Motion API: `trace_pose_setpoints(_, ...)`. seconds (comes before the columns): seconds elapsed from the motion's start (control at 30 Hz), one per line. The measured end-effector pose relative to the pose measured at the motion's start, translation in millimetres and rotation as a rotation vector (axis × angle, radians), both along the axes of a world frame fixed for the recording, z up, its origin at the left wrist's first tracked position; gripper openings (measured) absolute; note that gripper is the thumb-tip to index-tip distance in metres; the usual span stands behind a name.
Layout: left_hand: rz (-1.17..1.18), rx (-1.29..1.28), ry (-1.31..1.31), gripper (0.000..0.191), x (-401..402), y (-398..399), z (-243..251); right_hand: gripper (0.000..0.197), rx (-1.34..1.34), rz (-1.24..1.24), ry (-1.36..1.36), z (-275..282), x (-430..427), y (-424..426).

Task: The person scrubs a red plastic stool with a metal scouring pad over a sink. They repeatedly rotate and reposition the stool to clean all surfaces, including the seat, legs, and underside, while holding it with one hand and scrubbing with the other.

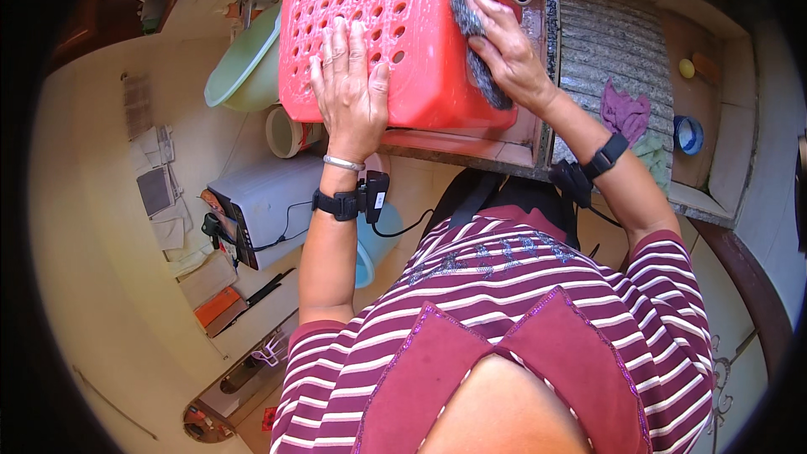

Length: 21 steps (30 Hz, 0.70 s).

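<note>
A red plastic basket or stool with rows of round holes stands tilted over the tiled sink, its surface wet and streaked with suds. My left hand lies flat on its perforated face, fingers spread a little. Against its right side, my right hand presses a grey scrubbing cloth or mesh pad, gripped between thumb and fingers; part of the pad hangs below the hand. Both wrists carry black strapped devices.
Left of the red piece are a pale green basin and a white bucket. A ridged stone washboard slab at right bears a purple cloth and a green cloth. Beyond it sits a blue container. The sink's stone edge runs before me.
</note>
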<state>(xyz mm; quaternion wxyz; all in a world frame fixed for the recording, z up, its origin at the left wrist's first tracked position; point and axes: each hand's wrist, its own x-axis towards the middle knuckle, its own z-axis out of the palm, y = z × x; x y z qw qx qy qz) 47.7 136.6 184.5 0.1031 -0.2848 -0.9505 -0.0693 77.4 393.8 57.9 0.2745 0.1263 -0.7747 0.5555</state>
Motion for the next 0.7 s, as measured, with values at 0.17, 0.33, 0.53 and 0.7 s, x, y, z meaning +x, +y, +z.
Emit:
trace_pose_setpoints(0.17, -0.003, 0.011, 0.034, 0.072, -2.5, -1.6, -4.7, 0.059, 0.042, 0.088, -0.078, 4.1, 48.6, -1.1)
trace_pose_setpoints(0.33, -0.006, 0.050, 0.114, 0.068, -3.5, -2.0, -11.6, 0.046, -0.258, 0.023, -0.386, 27.2, 65.2, 5.7)
trace_pose_setpoints(0.53, -0.008, 0.169, 0.179, 0.062, -6.3, -3.7, -25.9, 0.048, 0.036, -0.050, -0.062, 86.2, 66.7, -2.0)
trace_pose_setpoints(0.7, -0.086, 0.293, 0.228, 0.048, 4.2, -9.8, -25.1, 0.068, 0.475, -0.028, 0.146, 123.8, 63.9, -28.5)
